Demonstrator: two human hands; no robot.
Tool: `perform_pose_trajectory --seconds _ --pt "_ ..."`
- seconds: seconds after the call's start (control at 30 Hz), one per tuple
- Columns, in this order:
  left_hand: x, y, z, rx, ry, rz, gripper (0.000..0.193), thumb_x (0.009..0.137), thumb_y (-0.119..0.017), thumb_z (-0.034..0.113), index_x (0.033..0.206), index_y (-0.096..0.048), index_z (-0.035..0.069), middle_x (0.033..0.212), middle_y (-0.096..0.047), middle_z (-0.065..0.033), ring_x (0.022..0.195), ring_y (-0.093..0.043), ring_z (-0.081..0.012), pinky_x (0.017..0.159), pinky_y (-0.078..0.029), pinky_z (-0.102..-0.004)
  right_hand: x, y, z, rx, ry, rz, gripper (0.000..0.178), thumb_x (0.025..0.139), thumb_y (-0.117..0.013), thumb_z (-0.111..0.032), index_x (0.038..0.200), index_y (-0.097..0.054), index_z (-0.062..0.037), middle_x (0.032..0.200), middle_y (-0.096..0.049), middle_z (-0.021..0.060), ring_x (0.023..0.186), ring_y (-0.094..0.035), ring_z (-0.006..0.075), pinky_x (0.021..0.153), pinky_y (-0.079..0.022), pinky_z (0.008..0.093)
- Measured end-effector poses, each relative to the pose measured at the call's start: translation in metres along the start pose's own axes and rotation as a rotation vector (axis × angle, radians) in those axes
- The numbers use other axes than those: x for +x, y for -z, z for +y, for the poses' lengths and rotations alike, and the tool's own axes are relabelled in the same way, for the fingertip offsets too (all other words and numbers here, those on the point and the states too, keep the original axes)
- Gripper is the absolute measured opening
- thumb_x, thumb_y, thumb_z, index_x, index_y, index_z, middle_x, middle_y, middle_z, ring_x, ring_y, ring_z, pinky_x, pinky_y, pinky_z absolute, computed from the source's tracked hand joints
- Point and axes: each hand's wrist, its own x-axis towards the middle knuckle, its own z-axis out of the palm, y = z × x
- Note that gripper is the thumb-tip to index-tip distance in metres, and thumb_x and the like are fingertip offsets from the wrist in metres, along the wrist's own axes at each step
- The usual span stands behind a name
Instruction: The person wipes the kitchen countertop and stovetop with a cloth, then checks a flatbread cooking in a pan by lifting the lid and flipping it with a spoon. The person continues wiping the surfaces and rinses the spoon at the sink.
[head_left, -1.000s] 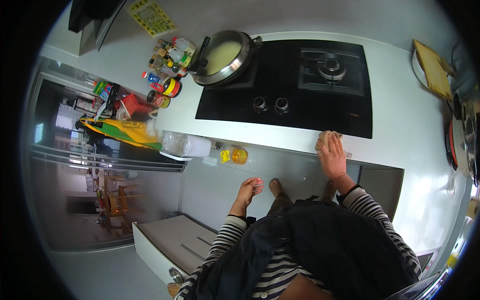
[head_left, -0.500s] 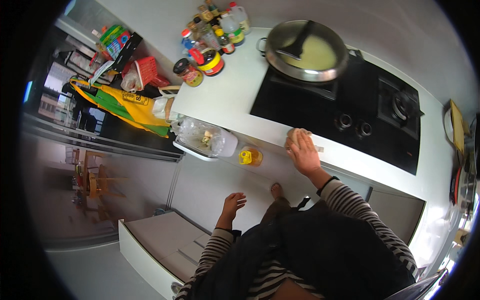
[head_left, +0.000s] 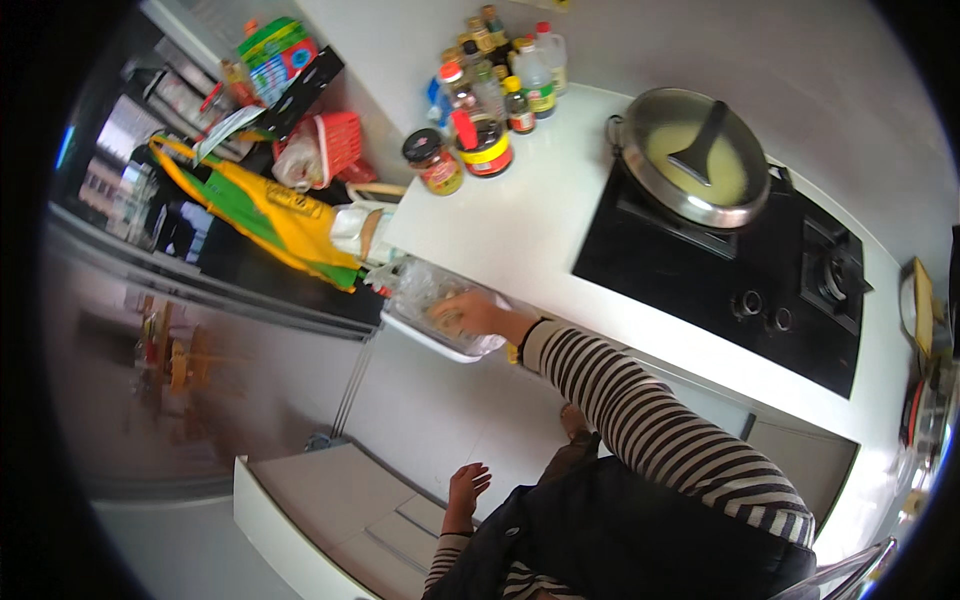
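My right hand (head_left: 470,312) reaches over the white bin (head_left: 432,343) at the left end of the counter, above its clear plastic liner (head_left: 420,284). Motion smears its fingers, and what they may hold cannot be made out. Low in the view, over the floor, my left hand (head_left: 467,486) hangs with slightly curled fingers apart and nothing in it. A sliver of the yellow-capped oil bottle (head_left: 512,354) shows beneath my right sleeve.
On the black gas hob (head_left: 650,262) stands a steel pan (head_left: 652,190) with a pale yellow liquid and a black spatula (head_left: 702,148). Several sauce bottles (head_left: 518,106) and jars (head_left: 432,162) crowd the counter's far left. A yellow-green bag (head_left: 280,225) lies beyond the bin.
My right hand has left the counter's front edge, where it pressed a crumpled beige cloth or tissue, and moved left over the bin. The view has shifted; my left hand remains low.
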Motion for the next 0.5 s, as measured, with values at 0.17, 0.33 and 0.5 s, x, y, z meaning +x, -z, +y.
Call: perform_pose_trajectory --seconds 0.17,0.33,0.5 --pt "0.032 -0.01 0.034 0.055 -0.025 -0.013 0.031 0.097 -0.051 0.02 0.118 -0.058 -0.001 0.109 -0.067 -0.015 0.095 -0.068 -0.027 0.081 -0.056 -0.0357 -0.064 0.06 -0.04 -0.148 0.213 0.425 0.04 0.077 -0.059 0.009 0.109 -0.069 -0.0116 0.119 -0.065 0.013 0.109 -0.062 0.0323 0.09 -0.053 0.0382" --pt "0.061 -0.06 0.075 0.194 -0.089 -0.15 0.03 0.1 -0.049 0.022 0.118 -0.058 0.0 0.109 -0.067 -0.014 0.094 -0.067 -0.0245 0.079 -0.055 -0.0339 -0.134 0.175 -0.027 -1.037 -0.399 0.5 0.042 0.096 -0.056 -0.028 0.136 -0.054 -0.0146 0.154 -0.03 0.0216 0.144 -0.026 0.0394 0.119 -0.021 0.0449" --pt "0.072 -0.102 0.097 0.349 -0.106 -0.333 0.03 0.1 -0.052 0.027 0.117 -0.06 0.004 0.11 -0.066 -0.0117 0.095 -0.067 -0.0222 0.081 -0.055 -0.0332 -0.154 0.216 0.002 -0.95 -0.31 0.416 0.049 0.102 -0.039 -0.041 0.145 -0.042 -0.0157 0.156 -0.027 0.0208 0.146 -0.022 0.0366 0.121 -0.016 0.0465"
